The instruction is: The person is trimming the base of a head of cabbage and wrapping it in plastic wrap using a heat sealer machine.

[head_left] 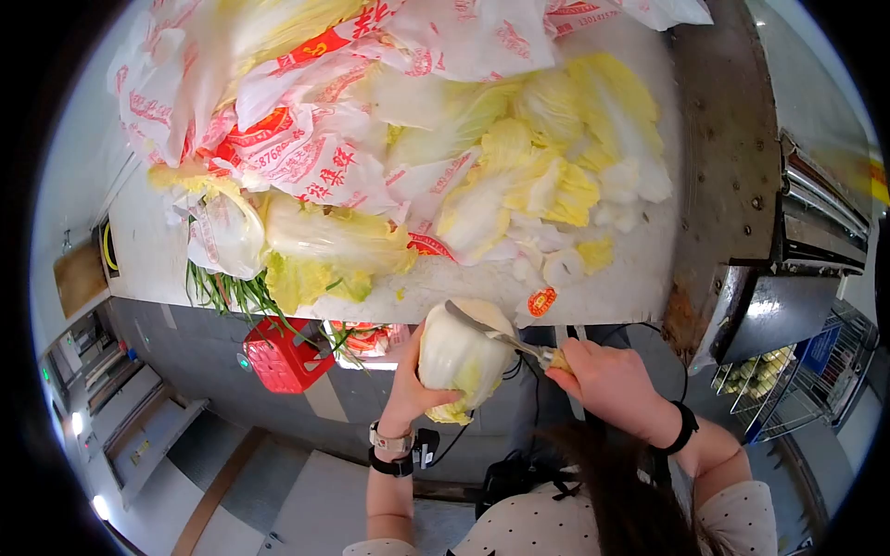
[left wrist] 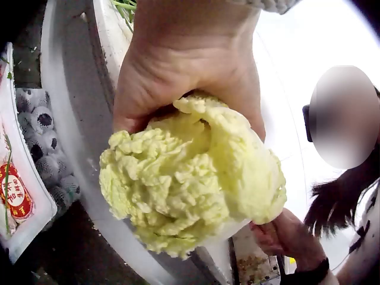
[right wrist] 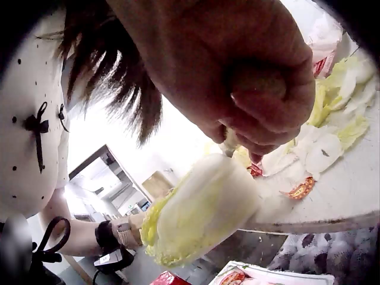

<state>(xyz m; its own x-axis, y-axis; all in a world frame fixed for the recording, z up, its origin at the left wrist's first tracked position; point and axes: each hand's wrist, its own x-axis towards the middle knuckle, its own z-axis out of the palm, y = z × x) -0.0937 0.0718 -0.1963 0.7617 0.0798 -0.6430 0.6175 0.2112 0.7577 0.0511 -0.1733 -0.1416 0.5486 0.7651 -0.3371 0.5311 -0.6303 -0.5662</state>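
Left hand (head_left: 408,389) wrapped round side of cabbage (head_left: 459,357); right hand (head_left: 607,382) grips knife (head_left: 498,334). Cabbage between hands, blade against stem end. Probably weighty, stiff, slick; frilly tip likely tears: best held round middle.

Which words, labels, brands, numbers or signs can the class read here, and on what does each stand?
"301415", part of a number: upper-right plastic bag.
"876", part of a number: crumpled bag at left.
Red characters on the bags: too creased to read.
Red oval label at the table edge: too small.
Red oval sticker in the white tray: too blurred.
Blue sign on the wire trolley: too small.
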